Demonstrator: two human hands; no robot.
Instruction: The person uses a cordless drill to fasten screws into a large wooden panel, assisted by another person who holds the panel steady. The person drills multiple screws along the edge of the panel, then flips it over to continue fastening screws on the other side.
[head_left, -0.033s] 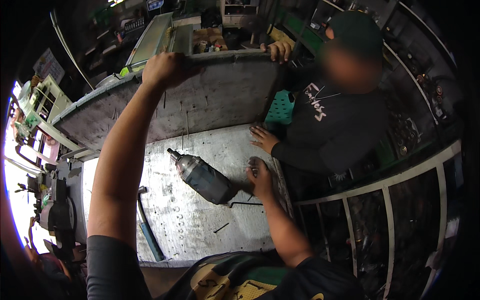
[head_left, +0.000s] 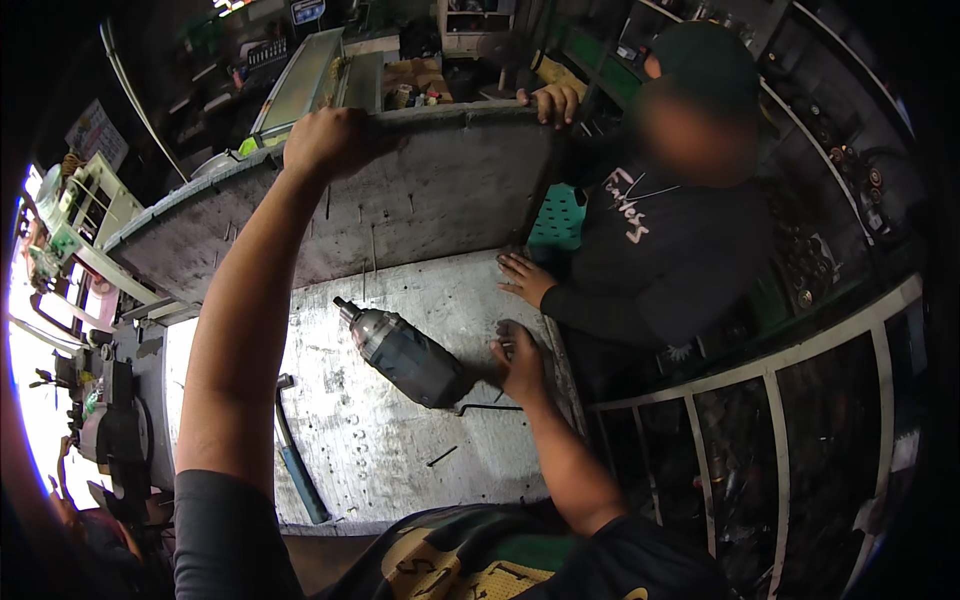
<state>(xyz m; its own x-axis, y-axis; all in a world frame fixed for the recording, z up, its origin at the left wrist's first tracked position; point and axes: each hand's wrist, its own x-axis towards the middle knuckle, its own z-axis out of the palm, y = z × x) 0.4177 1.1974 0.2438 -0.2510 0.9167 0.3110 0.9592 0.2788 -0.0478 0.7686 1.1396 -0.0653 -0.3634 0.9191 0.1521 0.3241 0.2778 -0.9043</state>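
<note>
My left hand (head_left: 325,143) is closed over the top edge of an upright grey panel (head_left: 440,165) with several nails or pins sticking out of its face. Below it, the worn metal-topped bench (head_left: 390,470) carries a power tool (head_left: 405,355) with a dark rounded body and a metal nose, lying on its side. My right hand (head_left: 520,365) is beside the tool's rear end, fingers apart and partly curled, apparently holding nothing. A thin bent rod (head_left: 490,407) lies near my right wrist. On the left of the bench rests a hammer (head_left: 298,460) with a blue handle.
A co-worker (head_left: 660,240) in dark clothing stands at the right, one hand (head_left: 550,103) on the panel's top edge, the other (head_left: 525,278) flat on the bench. A metal railing (head_left: 775,430) runs along the right. A small dark pin (head_left: 441,456) lies on the bench.
My right hand's fingers have shifted very slightly. The co-worker's head has moved a little to the left. The panel, power tool and hammer stay put.
</note>
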